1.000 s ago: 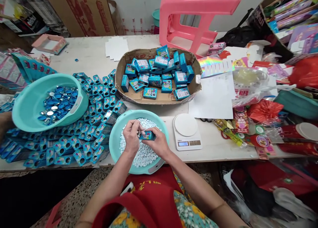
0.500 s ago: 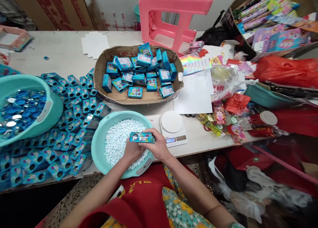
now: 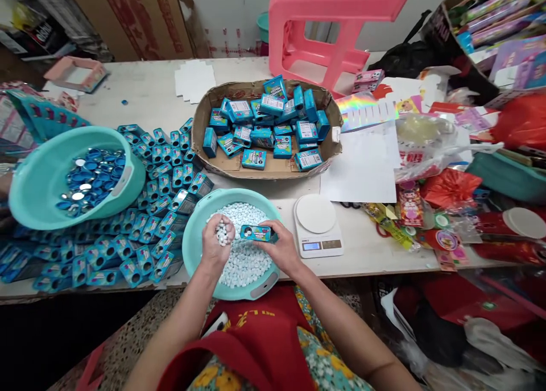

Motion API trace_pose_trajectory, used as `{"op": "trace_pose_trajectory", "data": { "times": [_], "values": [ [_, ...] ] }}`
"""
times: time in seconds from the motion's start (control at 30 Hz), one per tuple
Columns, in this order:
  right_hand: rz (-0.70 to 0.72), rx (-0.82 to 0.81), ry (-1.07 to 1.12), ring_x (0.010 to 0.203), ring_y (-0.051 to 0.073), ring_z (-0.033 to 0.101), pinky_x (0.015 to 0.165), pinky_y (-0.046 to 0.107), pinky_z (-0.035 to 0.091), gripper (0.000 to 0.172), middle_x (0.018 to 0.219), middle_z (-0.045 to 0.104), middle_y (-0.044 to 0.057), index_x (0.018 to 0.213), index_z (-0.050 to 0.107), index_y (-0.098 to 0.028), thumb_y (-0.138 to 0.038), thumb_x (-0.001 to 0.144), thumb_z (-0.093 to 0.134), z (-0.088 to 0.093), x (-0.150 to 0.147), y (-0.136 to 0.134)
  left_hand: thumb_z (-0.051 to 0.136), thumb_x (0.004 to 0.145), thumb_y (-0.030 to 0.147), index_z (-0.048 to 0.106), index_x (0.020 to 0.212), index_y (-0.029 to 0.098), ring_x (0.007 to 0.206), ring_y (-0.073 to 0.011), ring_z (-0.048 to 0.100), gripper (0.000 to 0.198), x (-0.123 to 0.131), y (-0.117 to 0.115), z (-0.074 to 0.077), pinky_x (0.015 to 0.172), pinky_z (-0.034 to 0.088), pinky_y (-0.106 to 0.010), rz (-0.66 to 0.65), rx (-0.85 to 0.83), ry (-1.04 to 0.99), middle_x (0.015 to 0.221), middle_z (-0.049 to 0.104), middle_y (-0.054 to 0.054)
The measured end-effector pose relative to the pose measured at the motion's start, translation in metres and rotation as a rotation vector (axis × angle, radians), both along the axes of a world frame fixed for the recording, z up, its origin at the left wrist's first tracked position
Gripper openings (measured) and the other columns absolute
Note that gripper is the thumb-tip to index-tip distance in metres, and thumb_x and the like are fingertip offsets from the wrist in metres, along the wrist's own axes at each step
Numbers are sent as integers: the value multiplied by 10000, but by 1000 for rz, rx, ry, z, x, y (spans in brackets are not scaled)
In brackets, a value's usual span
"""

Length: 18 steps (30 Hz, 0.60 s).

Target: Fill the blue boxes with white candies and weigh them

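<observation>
My left hand (image 3: pixel 215 244) is cupped over a teal basin (image 3: pixel 194 266), its fingers curled round a handful of small white candies. Beneath it lies a heap of the same white candies (image 3: pixel 247 266). My right hand (image 3: pixel 279 246) pinches a small blue box (image 3: pixel 255 233) by its right end, above the right part of the basin. The box's round opening faces up at its left end. Right of the basin stands a white scale (image 3: pixel 318 223). Behind, a cardboard tray (image 3: pixel 264 172) holds several blue boxes (image 3: pixel 253 158).
At left, another teal basin (image 3: pixel 132 178) holds blue round lids (image 3: pixel 91 178), beside many blue boxes with open holes (image 3: pixel 143 257). A pink stool (image 3: pixel 341 10) stands at the back. White paper (image 3: pixel 360 166), wrappers and bags cover the right. A person's hand (image 3: pixel 5 195) shows at the left edge.
My left hand has come away from the blue box, moved left and turned up, now showing candies in it. My right hand still holds the box. The view has shifted left.
</observation>
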State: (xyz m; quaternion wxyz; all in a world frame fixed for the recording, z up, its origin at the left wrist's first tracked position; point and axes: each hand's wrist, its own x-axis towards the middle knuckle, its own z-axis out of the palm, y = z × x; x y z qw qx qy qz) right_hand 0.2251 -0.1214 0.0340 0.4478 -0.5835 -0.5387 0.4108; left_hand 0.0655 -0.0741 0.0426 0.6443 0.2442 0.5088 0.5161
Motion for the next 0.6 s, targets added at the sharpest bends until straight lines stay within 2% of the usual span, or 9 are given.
{"op": "trace_pose_trajectory", "data": {
  "times": [0.07,0.17,0.3,0.43,0.5,0.6],
  "values": [
    [42,11,-36,903,206,588,819,336,460,299,941,624,26,956,626,-225,-234,678,732,-1,-11,0,559,760,341,474,636,170,502,-90,469,228,7,3,16,471,381,-215,63,68,-109,578,446,27],
    [89,8,-57,890,203,584,808,331,457,304,933,624,24,958,627,-225,-200,673,729,-1,-22,0,610,757,323,451,612,167,512,-77,466,266,15,4,22,518,428,-218,147,88,-100,568,419,39],
    [84,-3,-38,894,205,584,817,337,459,310,937,625,24,959,632,-228,-217,668,738,1,-25,0,633,763,417,418,621,173,409,-43,345,354,18,7,21,390,294,-175,219,36,-73,525,347,66],
    [45,-20,31,893,206,591,823,341,463,326,925,629,21,937,640,-220,-260,640,769,4,-18,-2,598,774,498,390,612,181,370,-35,269,412,12,12,23,345,198,-173,155,-1,-74,502,296,74],
    [20,-62,126,886,207,600,818,342,473,359,917,633,19,925,640,-214,-290,612,796,8,-8,-5,537,798,537,395,611,187,379,-51,287,421,4,12,16,352,224,-183,94,20,60,503,310,62],
    [-54,-101,309,894,209,618,809,344,498,437,975,640,27,958,626,-215,-324,583,822,12,20,-12,582,757,515,513,649,187,566,-132,501,352,-14,7,-4,484,397,-234,-154,121,571,619,511,-12]
  ]
}}
